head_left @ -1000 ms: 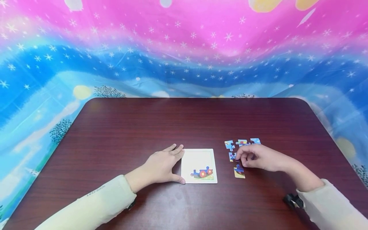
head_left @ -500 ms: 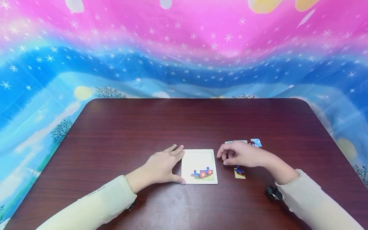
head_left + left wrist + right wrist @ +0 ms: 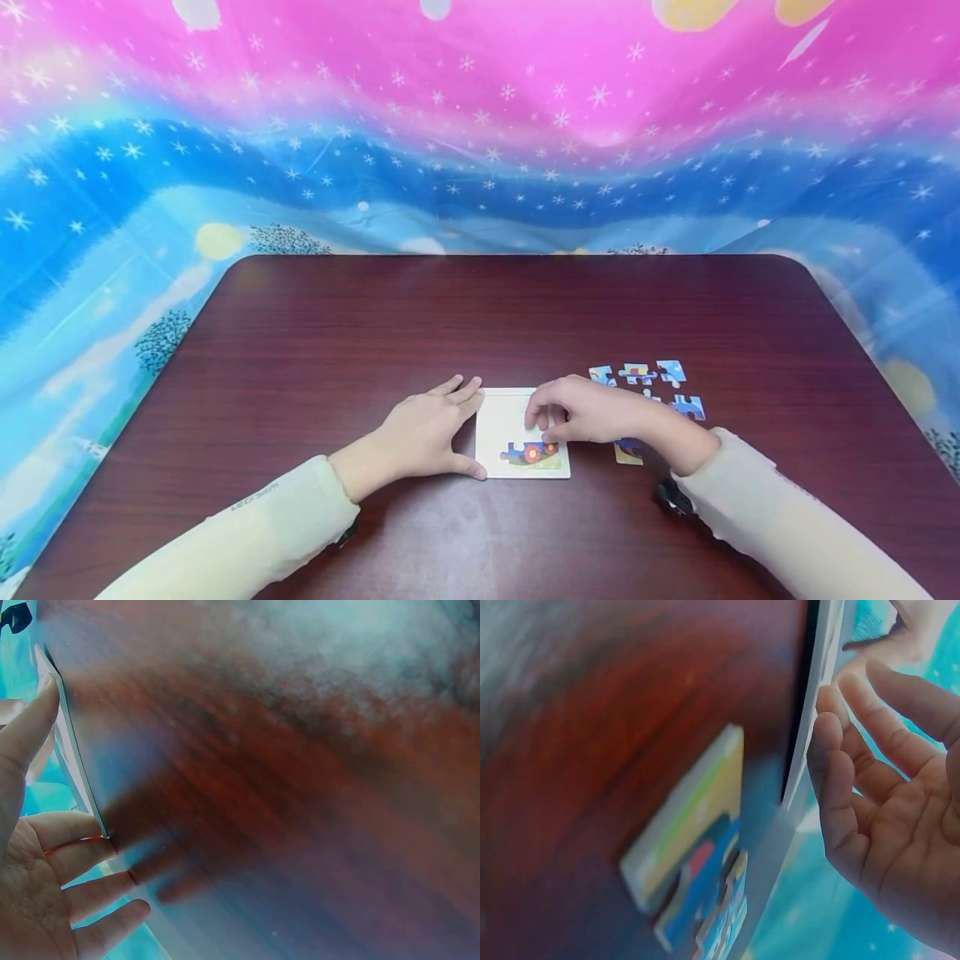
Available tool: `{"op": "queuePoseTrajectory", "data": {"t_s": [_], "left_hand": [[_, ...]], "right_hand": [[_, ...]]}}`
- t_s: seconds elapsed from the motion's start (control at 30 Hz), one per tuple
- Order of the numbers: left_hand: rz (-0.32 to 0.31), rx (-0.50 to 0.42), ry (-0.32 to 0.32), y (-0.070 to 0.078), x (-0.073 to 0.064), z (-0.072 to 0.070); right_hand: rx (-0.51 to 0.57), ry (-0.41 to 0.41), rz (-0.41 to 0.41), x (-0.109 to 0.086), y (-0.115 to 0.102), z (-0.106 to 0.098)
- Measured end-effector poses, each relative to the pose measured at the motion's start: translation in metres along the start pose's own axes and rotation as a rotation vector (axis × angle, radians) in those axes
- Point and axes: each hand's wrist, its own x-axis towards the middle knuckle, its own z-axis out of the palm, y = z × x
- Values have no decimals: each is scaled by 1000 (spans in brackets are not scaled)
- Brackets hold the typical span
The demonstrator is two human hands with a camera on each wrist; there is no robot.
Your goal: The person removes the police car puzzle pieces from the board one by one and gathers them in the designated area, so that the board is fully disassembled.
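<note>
A square white puzzle tray (image 3: 491, 425) lies on the table, with joined puzzle pieces (image 3: 531, 454) showing red wheels in its lower right part. Fingers spread, my left hand (image 3: 420, 432) steadies the tray from the left, thumb at its near corner and forefinger at its far corner. My right hand (image 3: 585, 410) hovers over the tray's right side, fingers bent downward just above the joined pieces. The right wrist view shows this right hand (image 3: 889, 772) with curled fingers beside the tray edge (image 3: 810, 712). I cannot tell whether a piece is between its fingertips.
Loose puzzle pieces, among them a yellow and blue piece (image 3: 628, 452), a blue corner piece (image 3: 671, 372) and another blue piece (image 3: 688, 407), lie right of the tray, some partly under the right forearm. A patterned cloth (image 3: 480, 167) hangs behind the dark wooden table (image 3: 420, 317).
My right hand has moved left from the loose pieces to above the tray, uncovering some pieces at the right. The left hand has stayed at the tray's left edge.
</note>
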Motion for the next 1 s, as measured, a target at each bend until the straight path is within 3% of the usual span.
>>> {"op": "queuePoseTrajectory", "data": {"t_s": [0.63, 1.0], "left_hand": [[-8, -10, -7, -2, 1, 2], [-2, -25, -4, 0, -1, -1]], "right_hand": [[-125, -10, 3, 6, -9, 14], [-133, -1, 23, 5, -11, 20]]}}
